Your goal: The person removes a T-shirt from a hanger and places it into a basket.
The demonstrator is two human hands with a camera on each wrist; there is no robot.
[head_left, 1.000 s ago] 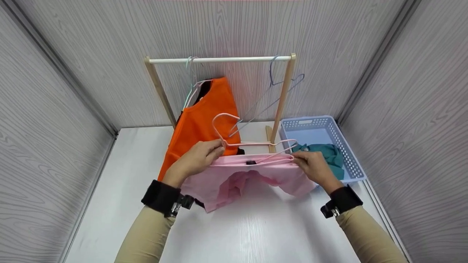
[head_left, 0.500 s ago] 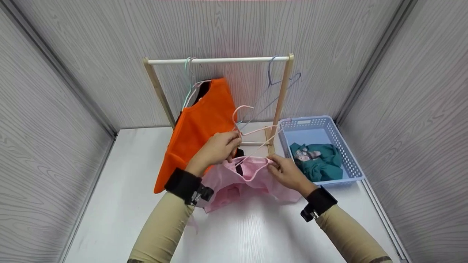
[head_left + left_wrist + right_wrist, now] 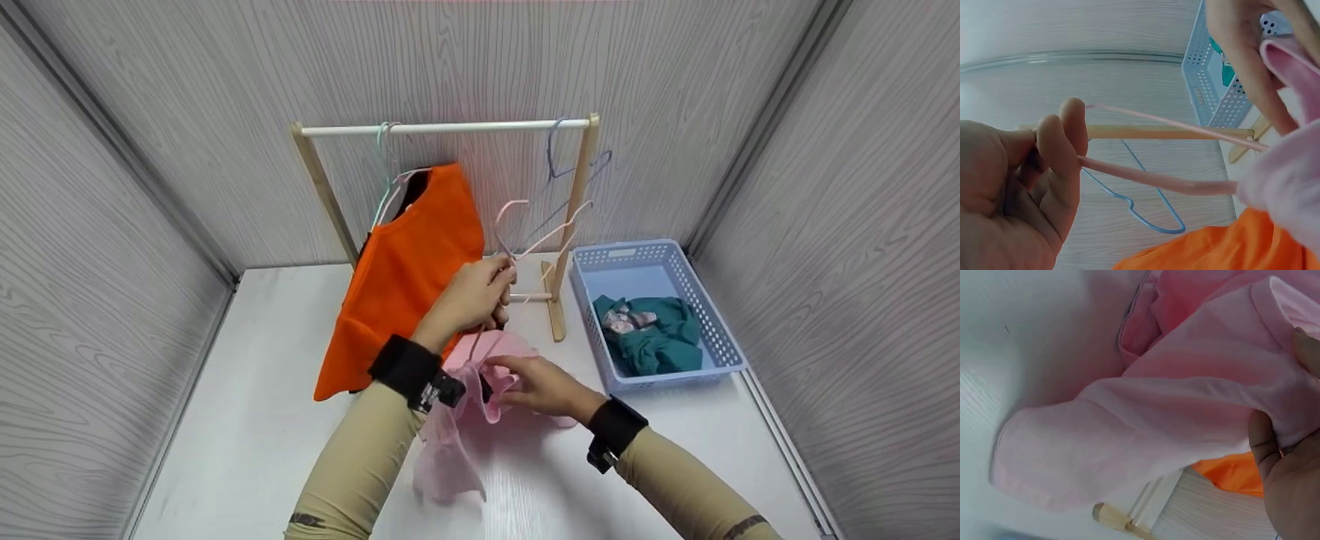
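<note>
My left hand (image 3: 476, 292) grips a pink clothes hanger (image 3: 1157, 179) just below its hook, and the hanger stands tilted. One end of it runs down into the opening of a pink garment (image 3: 450, 457); that end is hidden by the cloth. At the opening's rim, my right hand (image 3: 544, 384) pinches the fabric between thumb and fingers. A dark label (image 3: 485, 388) shows inside the opening. In the right wrist view, a long fold of the pink cloth hangs away from the fingers (image 3: 1264, 439).
Behind the hands stands a rack with a white rail (image 3: 465, 128) and wooden legs. An orange top (image 3: 420, 262) hangs at its left, a blue hanger (image 3: 551, 154) at its right. On the right, a blue basket (image 3: 731, 352) holds green clothing (image 3: 660, 345).
The hanger has tipped more upright and moved right and up with my left hand. My right hand has come left and down, away from the basket, drawing the pink garment together.
</note>
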